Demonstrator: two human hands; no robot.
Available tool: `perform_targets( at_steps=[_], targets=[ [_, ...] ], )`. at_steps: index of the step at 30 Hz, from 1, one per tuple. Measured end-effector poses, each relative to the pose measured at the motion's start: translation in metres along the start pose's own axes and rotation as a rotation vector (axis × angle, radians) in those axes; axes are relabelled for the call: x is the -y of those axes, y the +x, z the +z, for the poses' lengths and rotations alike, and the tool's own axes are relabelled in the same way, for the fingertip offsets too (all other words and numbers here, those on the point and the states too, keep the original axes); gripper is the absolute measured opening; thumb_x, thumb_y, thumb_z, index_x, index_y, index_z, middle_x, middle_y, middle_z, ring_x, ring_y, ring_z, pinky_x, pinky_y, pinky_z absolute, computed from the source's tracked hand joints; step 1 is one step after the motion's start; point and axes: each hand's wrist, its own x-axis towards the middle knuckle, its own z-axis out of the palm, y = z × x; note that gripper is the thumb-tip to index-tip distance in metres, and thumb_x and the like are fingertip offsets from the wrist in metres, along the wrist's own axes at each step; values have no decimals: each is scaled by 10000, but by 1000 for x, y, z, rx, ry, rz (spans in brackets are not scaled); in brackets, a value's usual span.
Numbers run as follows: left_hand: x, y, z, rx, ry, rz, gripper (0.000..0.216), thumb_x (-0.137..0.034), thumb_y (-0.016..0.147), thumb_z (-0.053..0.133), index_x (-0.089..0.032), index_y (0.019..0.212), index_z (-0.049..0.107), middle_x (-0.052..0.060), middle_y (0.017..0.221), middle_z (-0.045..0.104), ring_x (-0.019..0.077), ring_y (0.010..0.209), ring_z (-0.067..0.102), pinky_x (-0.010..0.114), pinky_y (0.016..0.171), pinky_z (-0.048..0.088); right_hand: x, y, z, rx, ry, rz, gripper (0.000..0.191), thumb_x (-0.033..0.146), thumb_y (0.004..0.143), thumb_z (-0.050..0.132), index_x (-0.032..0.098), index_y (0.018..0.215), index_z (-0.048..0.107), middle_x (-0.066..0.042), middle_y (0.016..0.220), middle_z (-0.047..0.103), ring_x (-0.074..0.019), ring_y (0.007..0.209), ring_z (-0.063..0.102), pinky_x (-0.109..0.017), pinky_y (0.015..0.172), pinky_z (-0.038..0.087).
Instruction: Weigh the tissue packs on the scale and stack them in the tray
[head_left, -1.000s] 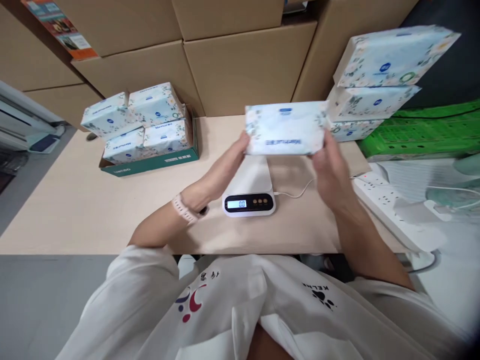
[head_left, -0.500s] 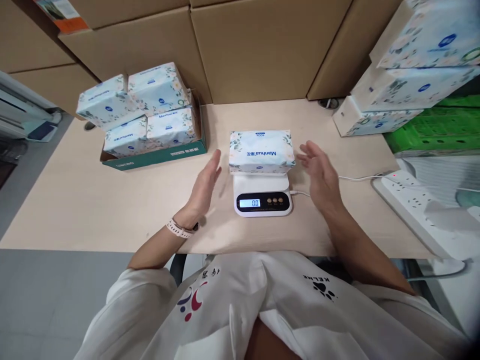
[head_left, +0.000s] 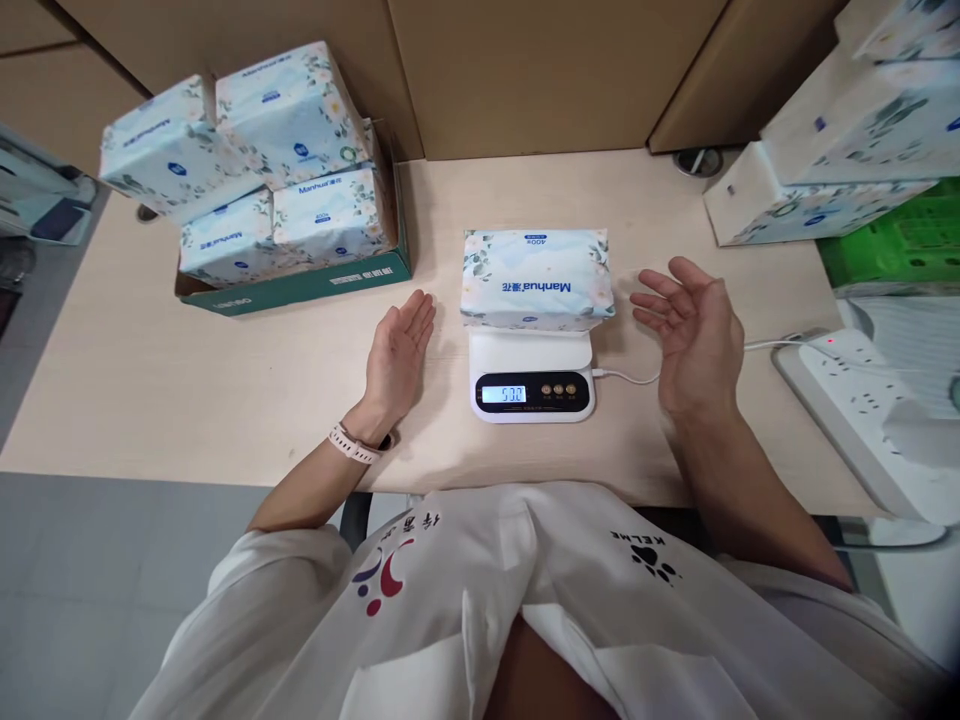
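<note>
A floral tissue pack (head_left: 535, 280) rests on the white digital scale (head_left: 531, 352), covering most of its platform. The scale's lit display (head_left: 504, 394) shows digits that are partly unclear. To the left of the pack, my left hand (head_left: 399, 352) is open, palm turned inward, apart from both pack and scale. On the other side, my right hand (head_left: 697, 335) is open with its palm up and fingers loosely spread, touching nothing.
A green-sided carton (head_left: 315, 285) at back left holds several tissue packs. More packs (head_left: 814, 205) are stacked at back right beside a green crate (head_left: 900, 235). A power strip (head_left: 862, 420) lies at the right edge, and a white cable (head_left: 630, 377) runs from the scale. Large cardboard boxes (head_left: 540, 80) stand behind.
Both hands have drawn farther away from the tissue pack, and my right palm has turned upward. The scale's display has changed from 0.0 to a higher reading. The view has tilted downward somewhat.
</note>
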Motion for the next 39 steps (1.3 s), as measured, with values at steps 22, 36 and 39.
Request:
perform_targets(
  at_steps=[22, 36, 39],
  targets=[
    [1, 1, -1, 2, -19, 11, 735, -765, 996, 544, -236, 1481, 703, 110, 1774, 548, 333, 1752, 367, 501, 1485, 243, -2, 3, -3, 113, 147, 137, 653, 834, 1016, 449, 283, 1098, 790, -116, 1226, 837, -308, 1178, 794, -575, 1107, 657],
    [-5, -2, 4, -45, -57, 12, 636, -705, 1007, 582, -194, 1327, 785, 140, 1568, 734, 342, 1598, 595, 495, 1425, 370, 5, 1, 2, 72, 304, 249, 549, 774, 1008, 563, 272, 967, 783, -67, 1037, 834, -242, 1003, 788, -449, 949, 704],
    [-6, -2, 4, -56, -52, 5, 621, -693, 1012, 572, -189, 1304, 789, 141, 1540, 751, 333, 1571, 622, 488, 1415, 387, 6, 0, 2, 90, 282, 225, 566, 790, 1001, 561, 270, 988, 786, -74, 1027, 826, -249, 1011, 785, -462, 955, 697]
  ],
)
